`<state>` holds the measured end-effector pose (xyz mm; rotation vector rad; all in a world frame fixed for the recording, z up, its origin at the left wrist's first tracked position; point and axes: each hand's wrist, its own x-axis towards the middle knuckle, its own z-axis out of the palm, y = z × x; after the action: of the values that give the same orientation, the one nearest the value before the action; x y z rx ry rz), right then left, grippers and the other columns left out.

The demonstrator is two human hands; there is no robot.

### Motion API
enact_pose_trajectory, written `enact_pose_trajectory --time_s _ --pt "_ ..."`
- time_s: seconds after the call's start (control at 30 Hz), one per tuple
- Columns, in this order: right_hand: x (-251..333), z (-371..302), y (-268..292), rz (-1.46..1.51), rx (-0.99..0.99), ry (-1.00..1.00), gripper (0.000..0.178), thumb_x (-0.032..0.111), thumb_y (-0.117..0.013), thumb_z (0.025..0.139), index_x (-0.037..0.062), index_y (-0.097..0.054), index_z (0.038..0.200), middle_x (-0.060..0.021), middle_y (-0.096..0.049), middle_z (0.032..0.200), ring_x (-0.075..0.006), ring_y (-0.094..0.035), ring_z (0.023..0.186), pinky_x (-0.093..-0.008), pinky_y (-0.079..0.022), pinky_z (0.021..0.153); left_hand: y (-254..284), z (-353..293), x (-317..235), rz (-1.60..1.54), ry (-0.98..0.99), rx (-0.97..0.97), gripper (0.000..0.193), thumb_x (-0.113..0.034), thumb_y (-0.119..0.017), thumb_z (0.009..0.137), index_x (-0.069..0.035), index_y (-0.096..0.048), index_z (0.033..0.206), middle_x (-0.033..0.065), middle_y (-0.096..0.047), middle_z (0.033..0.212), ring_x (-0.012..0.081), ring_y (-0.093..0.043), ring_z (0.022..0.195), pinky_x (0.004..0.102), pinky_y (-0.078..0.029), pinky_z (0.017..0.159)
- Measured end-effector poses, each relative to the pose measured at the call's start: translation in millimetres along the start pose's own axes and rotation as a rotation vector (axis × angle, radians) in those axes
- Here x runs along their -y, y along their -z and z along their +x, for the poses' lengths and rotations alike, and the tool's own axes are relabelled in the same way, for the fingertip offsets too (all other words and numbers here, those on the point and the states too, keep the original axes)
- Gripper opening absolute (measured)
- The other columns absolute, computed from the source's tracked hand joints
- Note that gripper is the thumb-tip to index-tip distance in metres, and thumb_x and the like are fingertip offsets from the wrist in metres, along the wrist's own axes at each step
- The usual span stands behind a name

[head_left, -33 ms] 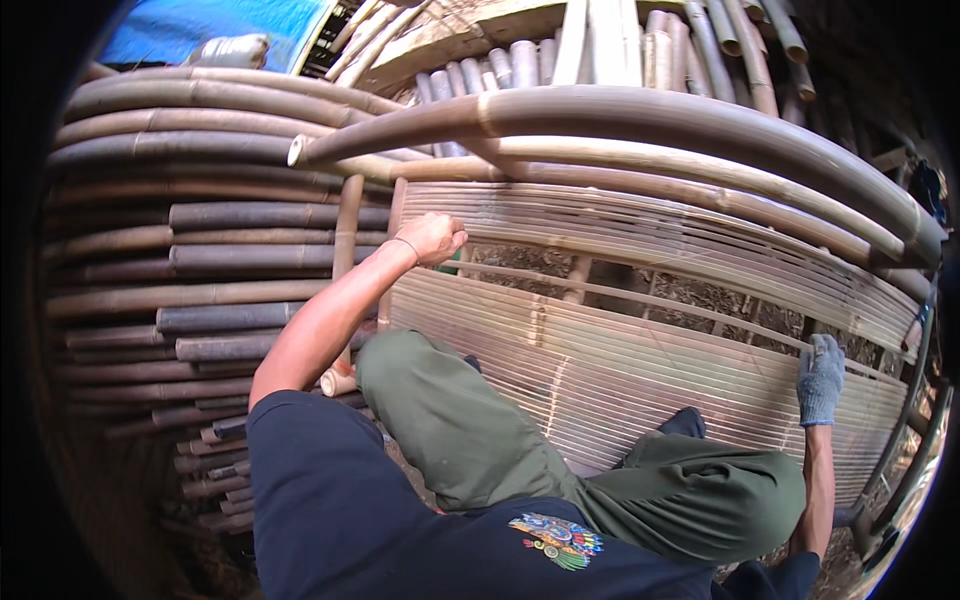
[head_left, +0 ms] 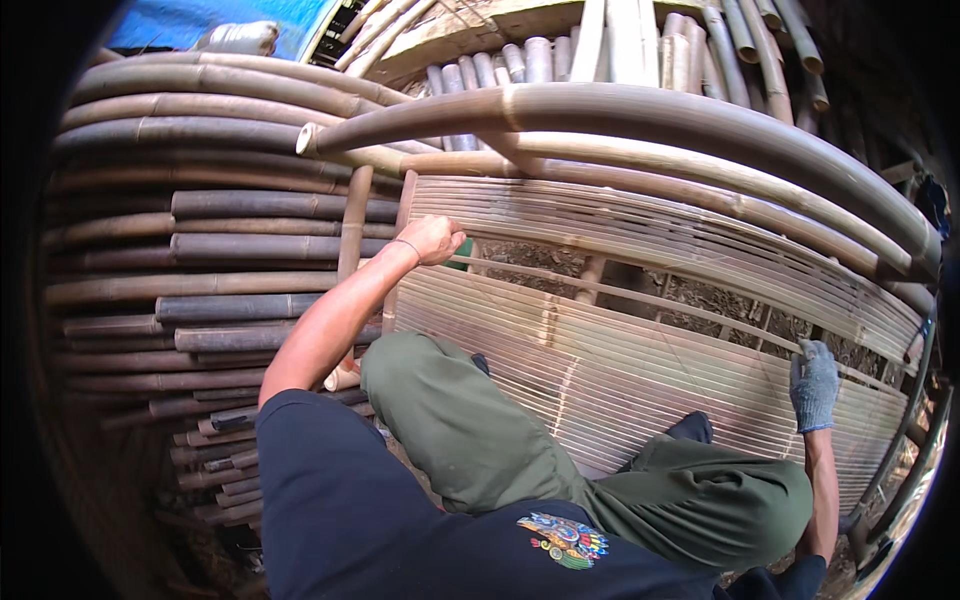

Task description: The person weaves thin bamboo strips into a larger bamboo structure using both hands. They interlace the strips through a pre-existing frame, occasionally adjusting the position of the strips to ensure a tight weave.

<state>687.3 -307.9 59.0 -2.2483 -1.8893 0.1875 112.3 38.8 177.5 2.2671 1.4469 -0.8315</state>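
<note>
Bare but for a thin band at the wrist, my left hand [head_left: 434,240] is closed round the left end of a thin bamboo strip [head_left: 640,294]. My right hand [head_left: 814,386], in a grey knitted glove, grips the same strip farther right. The strip spans the gap between two sections of a slatted bamboo panel [head_left: 480,320], whose slats run left to right. Crosswise lashing [head_left: 563,395] ties the slats in the near section. I sit on that section with bent legs in green trousers [head_left: 460,430]. The strip's ends are partly hidden by my hands.
A thick bamboo pole [head_left: 620,105] arches across beyond the panel. Stacked bamboo poles [head_left: 250,247] fill the left side, with an upright bamboo post [head_left: 354,225] beside my left arm. Cut bamboo lengths [head_left: 540,60] and a blue tarp [head_left: 160,22] lie at the back.
The view has shifted slightly. My right hand has moved a little left and down in the picture, still on the strip; my left hand keeps its hold.
</note>
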Motion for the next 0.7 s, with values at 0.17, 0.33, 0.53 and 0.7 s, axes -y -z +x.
enact_pose_trajectory --time_s 0.17,0.33,0.53,0.7 --pt "183 70 40 0.009 0.558 0.455 0.017 0.023 -0.066 0.083 0.0083 -0.066 0.091 -0.0162 -0.064 0.084 -0.0345 -0.064 0.082 -0.0454 -0.052 0.07 -133 -12 95 -0.263 0.01 -0.273 0.032 -0.027 -0.048 0.096 -0.004 -0.066 0.109 0.0199 -0.066 0.112 0.0381 -0.06 0.108 0.047 -0.047 0.094" --pt "336 114 -8 0.053 0.536 0.635 0.022 0.029 -0.067 0.081 0.0074 -0.068 0.084 -0.0147 -0.064 0.08 -0.0338 -0.064 0.078 -0.0458 -0.052 0.067 -192 38 110 -0.327 -0.219 -0.577 0.027 -0.025 -0.051 0.097 -0.003 -0.067 0.098 0.0179 -0.066 0.099 0.0366 -0.06 0.099 0.0466 -0.047 0.089" --pt "462 77 -123 0.065 0.492 0.306 0.019 0.025 -0.061 0.084 0.0087 -0.071 0.084 -0.0118 -0.065 0.081 -0.0286 -0.065 0.081 -0.0429 -0.051 0.07 -219 57 127 -0.424 -0.357 -0.412 0.031 -0.031 -0.054 0.098 -0.006 -0.064 0.083 0.0133 -0.063 0.078 0.0334 -0.06 0.082 0.0454 -0.043 0.077" --pt "497 52 -161 -0.008 0.361 0.16 0.017 0.02 -0.057 0.083 0.0104 -0.071 0.081 -0.0105 -0.065 0.079 -0.0271 -0.064 0.078 -0.0426 -0.048 0.066 -230 56 149 -0.394 -0.419 -0.371 0.033 -0.036 -0.054 0.098 -0.009 -0.061 0.08 0.0105 -0.061 0.075 0.0316 -0.058 0.077 0.0427 -0.04 0.075"
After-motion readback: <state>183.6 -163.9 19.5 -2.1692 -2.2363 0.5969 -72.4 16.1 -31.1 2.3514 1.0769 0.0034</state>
